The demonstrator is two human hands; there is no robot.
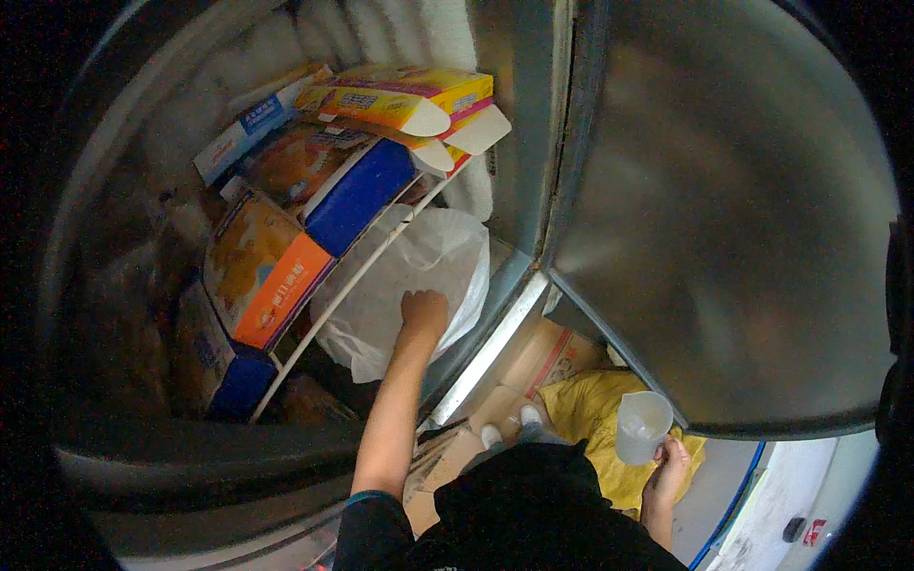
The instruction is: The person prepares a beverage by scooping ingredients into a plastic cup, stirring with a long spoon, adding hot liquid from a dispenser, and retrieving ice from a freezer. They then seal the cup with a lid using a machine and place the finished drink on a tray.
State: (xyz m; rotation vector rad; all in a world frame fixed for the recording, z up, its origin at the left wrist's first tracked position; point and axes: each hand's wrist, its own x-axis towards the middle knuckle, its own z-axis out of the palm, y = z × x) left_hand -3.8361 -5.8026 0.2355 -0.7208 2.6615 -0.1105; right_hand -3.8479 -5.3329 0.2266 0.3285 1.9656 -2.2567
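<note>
A white translucent plastic bag (pixel 400 250) lies inside the freezer compartment, below a wire shelf (pixel 371 263). My left hand (pixel 425 311) reaches over the bag with its fingers curled down. Their tips are hidden, so whether they grip anything does not show. Low on the right, my right hand (pixel 670 464) is closed on the handle of a translucent plastic measuring jug (pixel 643 432). Something pale is visible inside the jug. It is held in front of a yellow woven sack (pixel 593 407), outside the compartment.
Printed food cartons, including a yellow one (pixel 385 96), an orange-fronted one (pixel 282 296) and a blue-fronted one (pixel 360 196), crowd the shelf. Thick frost (pixel 400 32) coats the back wall. The metal door (pixel 714 214) stands swung out to the right. Flattened cardboard (pixel 500 410) covers the floor around my shoes.
</note>
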